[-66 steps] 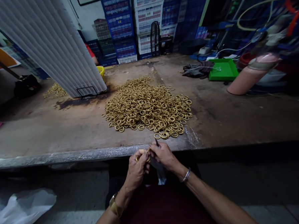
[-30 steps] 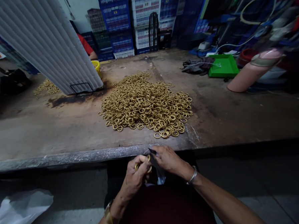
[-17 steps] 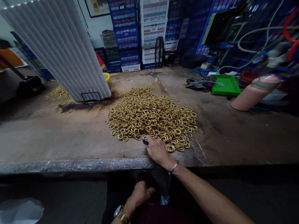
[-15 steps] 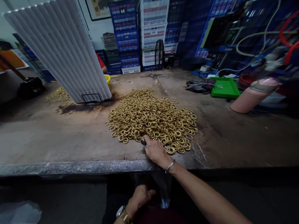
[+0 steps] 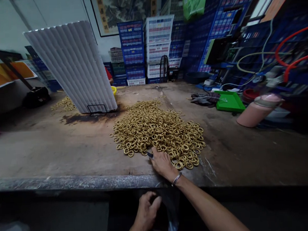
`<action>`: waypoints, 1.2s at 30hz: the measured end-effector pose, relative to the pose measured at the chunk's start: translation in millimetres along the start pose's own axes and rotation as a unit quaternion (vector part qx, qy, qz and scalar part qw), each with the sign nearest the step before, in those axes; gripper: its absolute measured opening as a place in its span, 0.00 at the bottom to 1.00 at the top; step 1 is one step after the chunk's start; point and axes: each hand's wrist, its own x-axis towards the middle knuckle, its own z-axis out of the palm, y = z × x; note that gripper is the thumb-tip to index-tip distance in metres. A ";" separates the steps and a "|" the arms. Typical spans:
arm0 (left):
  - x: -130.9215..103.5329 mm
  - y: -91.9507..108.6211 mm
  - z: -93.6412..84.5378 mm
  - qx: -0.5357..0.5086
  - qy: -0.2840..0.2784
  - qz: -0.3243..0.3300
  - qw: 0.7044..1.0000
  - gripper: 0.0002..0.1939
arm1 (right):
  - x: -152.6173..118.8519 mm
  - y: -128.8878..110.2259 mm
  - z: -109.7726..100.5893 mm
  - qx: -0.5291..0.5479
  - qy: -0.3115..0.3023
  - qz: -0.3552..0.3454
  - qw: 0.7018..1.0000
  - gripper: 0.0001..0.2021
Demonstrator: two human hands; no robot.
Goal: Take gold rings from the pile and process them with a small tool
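A heap of gold-coloured rings (image 5: 157, 125) lies on the worktable (image 5: 55, 151). At the heap's front edge, my right hand (image 5: 163, 163) reaches down with its fingers bent against the rings. A small dark object (image 5: 150, 154), its kind unclear, sticks out to the left from between the fingers of this closed hand. Below the table's front edge is my left hand (image 5: 147, 209), loosely curled, thumb apart from the fingers, with nothing visible in it. Just right of it a clear plastic sheet or bag (image 5: 171, 211) hangs in shadow.
A white corrugated panel (image 5: 76, 68) stands tilted in a black wire stand (image 5: 97, 109). More rings (image 5: 64, 104) lie behind it, near a yellow container (image 5: 113, 90). To the right are a green tray (image 5: 230, 101), a pink bottle (image 5: 257, 110) and dark gloves (image 5: 204, 99). Stacked crates (image 5: 131, 51) stand behind.
The view has tilted up, so the table sits lower in the picture. My left hand has risen toward the table edge, its thumb now apart. My right hand stays at the heap's front edge.
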 end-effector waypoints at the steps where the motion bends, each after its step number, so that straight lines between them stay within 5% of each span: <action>1: -1.7 15.0 -1.3 -0.027 -0.006 0.004 1.000 0.13 | -0.3 1.9 0.9 0.006 0.003 0.002 1.000 0.12; 4: -1.0 51.0 -7.0 -0.093 0.005 -0.019 0.995 0.16 | -1.3 7.7 2.9 0.041 0.013 0.006 0.999 0.12; 7: 9.4 66.3 -12.0 -0.145 0.030 -0.001 0.989 0.16 | -2.1 13.3 3.0 0.091 0.029 -0.004 0.995 0.11; 13: 39.9 67.0 -15.5 -0.209 0.038 0.001 0.977 0.16 | -2.0 20.4 -3.1 0.124 0.040 0.001 0.991 0.11; 25: 66.3 72.7 -13.5 -0.153 0.065 0.013 0.986 0.18 | -7.9 18.0 -9.2 0.156 0.053 -0.020 0.986 0.11; 30: 68.5 73.8 -15.1 -0.117 0.092 0.035 0.988 0.18 | -15.9 20.7 -13.3 0.261 0.089 -0.060 0.959 0.12; 36: 58.8 78.7 -15.0 -0.121 0.057 0.041 0.990 0.15 | -31.1 21.9 -19.4 0.394 0.079 -0.098 0.910 0.10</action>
